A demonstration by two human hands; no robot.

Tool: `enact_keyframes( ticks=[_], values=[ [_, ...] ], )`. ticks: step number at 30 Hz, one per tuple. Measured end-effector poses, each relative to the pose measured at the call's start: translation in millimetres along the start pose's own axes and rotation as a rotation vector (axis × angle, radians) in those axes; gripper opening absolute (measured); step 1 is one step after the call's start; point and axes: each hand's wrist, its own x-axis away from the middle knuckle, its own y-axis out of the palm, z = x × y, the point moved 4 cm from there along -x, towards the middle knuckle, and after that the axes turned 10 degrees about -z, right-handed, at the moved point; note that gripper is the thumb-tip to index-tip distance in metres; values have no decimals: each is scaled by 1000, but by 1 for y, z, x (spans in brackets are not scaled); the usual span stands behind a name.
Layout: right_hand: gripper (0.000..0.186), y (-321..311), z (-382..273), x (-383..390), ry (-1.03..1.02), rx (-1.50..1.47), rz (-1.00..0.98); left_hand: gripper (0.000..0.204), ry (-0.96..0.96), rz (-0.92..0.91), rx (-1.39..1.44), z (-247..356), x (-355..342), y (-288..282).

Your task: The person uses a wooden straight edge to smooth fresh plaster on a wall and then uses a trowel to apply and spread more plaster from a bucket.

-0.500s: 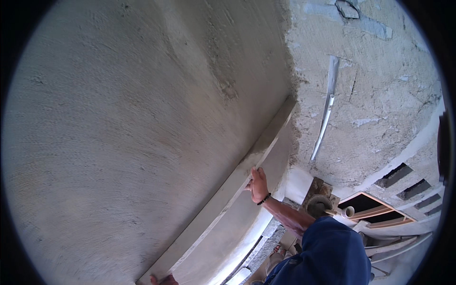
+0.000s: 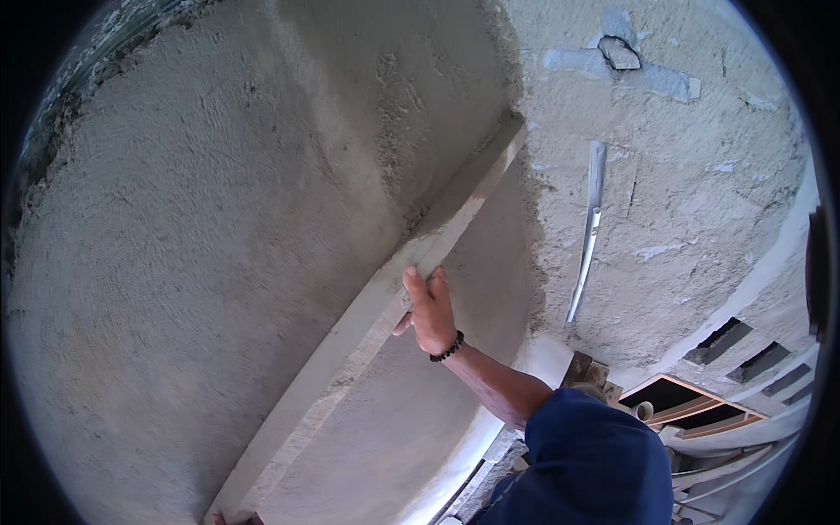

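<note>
A long, pale straightedge [image 2: 337, 359] lies aslant against the wet plaster wall [image 2: 210, 245], from the lower left up to the right. My right hand [image 2: 433, 317], with a dark bead bracelet at the wrist, grips it near its middle; the thumb presses on the near face and some fingers curl beneath the edge. At the bottom left rim of the picture, only part of my left hand [image 2: 236, 518] shows, on the lower end of the straightedge. Rough mortar gathers along the upper edge near the far end.
On the right stands a rougher wall [image 2: 682, 192] with a light conduit [image 2: 584, 254] and a patched recess [image 2: 619, 54]. Lower right are a wood-framed dark opening [image 2: 691, 404] and a short pale pipe [image 2: 643, 410]. Dark slots [image 2: 722, 339] sit above the opening.
Both hands have moved the straightedge up and leftward across the plaster. More rough mortar shows along its upper edge. The view has shifted, and the wall's far left edge now shows.
</note>
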Motion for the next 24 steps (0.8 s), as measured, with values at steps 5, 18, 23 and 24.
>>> enact_keyframes(
  ticks=[5, 18, 23, 24],
  values=[
    [40, -12, 5, -12, 115, 74, -53, 46, 153, 5, -230, 10, -9, 17],
    [65, -29, 27, -17, -26, 365, 329, 54, 158, 97, -228, 38, -22, -29],
    [73, -35, 11, -60, -238, 392, 344, 40, 667, -9, -1167, 40, -10, -16],
    [70, -33, -6, -73, -226, 398, 332, 48, 389, 10, -717, 35, -12, 6]
  ],
)
